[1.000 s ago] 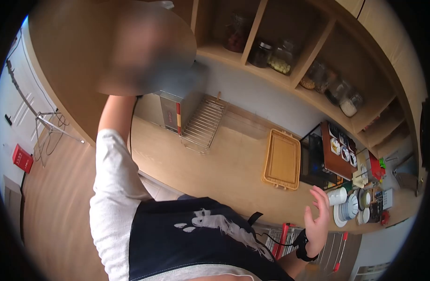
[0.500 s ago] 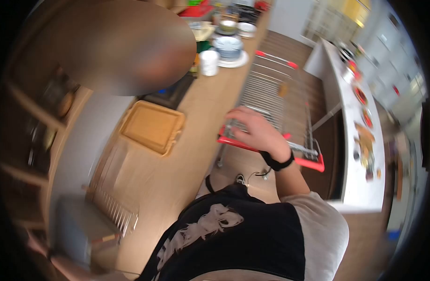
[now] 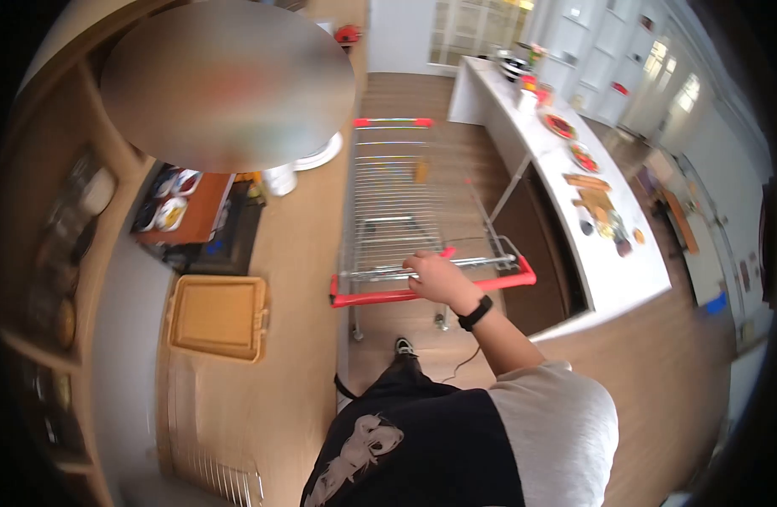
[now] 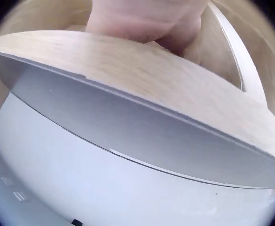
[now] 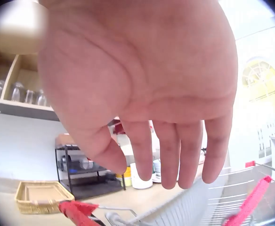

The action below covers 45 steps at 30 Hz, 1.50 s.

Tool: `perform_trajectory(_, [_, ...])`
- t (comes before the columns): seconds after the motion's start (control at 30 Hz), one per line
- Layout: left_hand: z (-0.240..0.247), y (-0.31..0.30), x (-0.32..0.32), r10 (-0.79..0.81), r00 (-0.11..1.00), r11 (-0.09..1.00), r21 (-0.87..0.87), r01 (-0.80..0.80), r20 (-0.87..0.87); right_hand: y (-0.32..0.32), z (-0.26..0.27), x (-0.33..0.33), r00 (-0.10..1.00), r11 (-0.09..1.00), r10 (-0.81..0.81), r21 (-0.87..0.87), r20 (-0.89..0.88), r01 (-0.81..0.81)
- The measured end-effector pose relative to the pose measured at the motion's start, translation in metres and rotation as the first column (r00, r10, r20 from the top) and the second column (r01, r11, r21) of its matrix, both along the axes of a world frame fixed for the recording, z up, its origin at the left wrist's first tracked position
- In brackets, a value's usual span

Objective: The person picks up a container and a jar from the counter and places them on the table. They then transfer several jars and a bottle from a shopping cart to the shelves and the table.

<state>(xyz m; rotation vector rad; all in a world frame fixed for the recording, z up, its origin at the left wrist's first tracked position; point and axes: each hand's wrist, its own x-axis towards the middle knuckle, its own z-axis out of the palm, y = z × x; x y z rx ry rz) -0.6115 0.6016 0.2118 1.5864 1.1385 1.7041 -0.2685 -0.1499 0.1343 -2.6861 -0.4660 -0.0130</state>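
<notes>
My right hand (image 3: pixel 443 280) is over the shopping cart (image 3: pixel 393 182), right at its red handle (image 3: pixel 380 297) in the head view. In the right wrist view its palm faces the camera, with the fingers (image 5: pixel 170 155) fairly straight and nothing between them. My left hand (image 4: pixel 147 19) shows only at the top of the left wrist view, just behind the pale wooden edge (image 4: pixel 128 66) of a shelf. That edge hides its fingers, so I cannot tell what they hold. The head view does not include the left hand.
A wicker tray (image 3: pixel 218 317) lies on the wooden counter (image 3: pixel 300 279) to the left, with a wire rack (image 3: pixel 224 482) nearer me. Farther along stands a black shelf unit (image 3: pixel 236 232). To the right, a white island (image 3: pixel 634 279) bears plates of food and a cutting board.
The head view has swung right, bringing the cart to the middle. My right hand has come from beside the counter to the cart's handle. The left arm has gone out of the head view.
</notes>
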Motion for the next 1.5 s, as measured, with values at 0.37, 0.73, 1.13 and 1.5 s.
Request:
perform_trajectory(0.37, [-0.107, -0.057, 0.171, -0.425, 0.904, 0.902, 0.066, 0.427, -0.048, -0.033, -0.066, -0.015, 0.957, 0.941, -0.245, -0.275, -0.156, 0.196])
perform_trajectory(0.73, [-0.142, -0.143, 0.177, -0.580, 0.806, 0.776, 0.219, 0.592, -0.120, -0.112, -0.027, -0.042, 0.913, 0.907, -0.408, -0.115, -0.004, 0.405])
perform_trajectory(1.13, [-0.044, -0.429, 0.215, -0.552, 0.755, 0.664, 0.361, 0.655, -0.354, -0.166, -0.099, -0.018, 0.946, 0.952, -0.304, -0.076, -0.116, 0.296])
perform_trajectory(1.5, [-0.150, -0.532, 0.352, -0.665, 0.028, 0.216, -0.156, 0.964, -0.747, -0.180, -0.093, -0.026, 0.912, 0.960, -0.274, -0.150, -0.305, 0.238])
